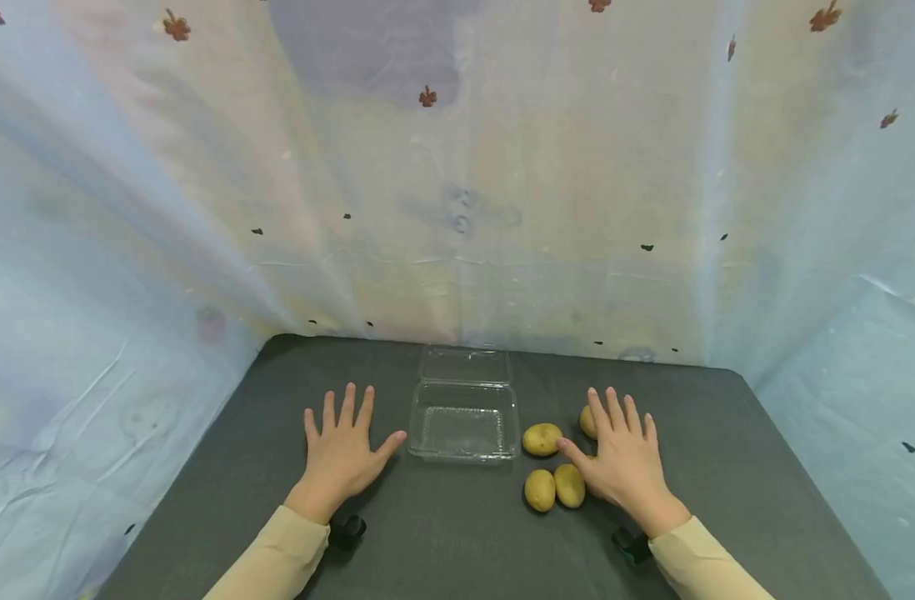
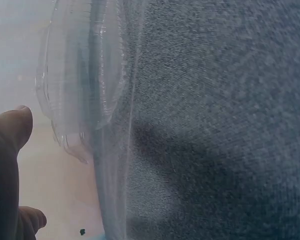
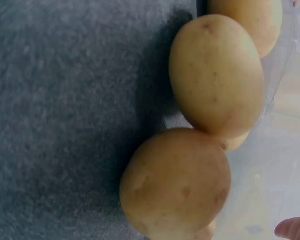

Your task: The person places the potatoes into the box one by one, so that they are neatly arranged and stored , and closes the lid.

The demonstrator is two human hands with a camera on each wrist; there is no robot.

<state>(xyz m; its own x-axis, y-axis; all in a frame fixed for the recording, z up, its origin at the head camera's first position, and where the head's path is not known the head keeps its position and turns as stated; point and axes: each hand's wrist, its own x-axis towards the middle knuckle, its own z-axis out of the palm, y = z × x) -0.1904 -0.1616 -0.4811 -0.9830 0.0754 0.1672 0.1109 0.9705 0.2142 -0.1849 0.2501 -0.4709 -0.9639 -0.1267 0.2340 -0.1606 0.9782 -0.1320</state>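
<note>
A clear plastic clamshell container [image 1: 463, 421] lies on the dark table with its lid [image 1: 467, 365] folded back, away from the person. To its left, my left hand [image 1: 341, 458] is spread palm down, the thumb pointing toward the container's side. My right hand [image 1: 624, 462], fingers also spread, is over the right part of a group of potatoes, partly covering some of them. One potato [image 1: 542, 439] is nearest the container; two more, a front potato [image 1: 539, 490] and its neighbour [image 1: 570, 485], lie side by side. In the right wrist view, potatoes [image 3: 217, 75] crowd close together.
The dark grey tabletop [image 1: 457, 542] has rounded far corners. Pale patterned sheeting [image 1: 457, 208] hangs behind and on both sides of it. A black band [image 1: 347, 532] sits at the left wrist, another black band [image 1: 632, 546] at the right.
</note>
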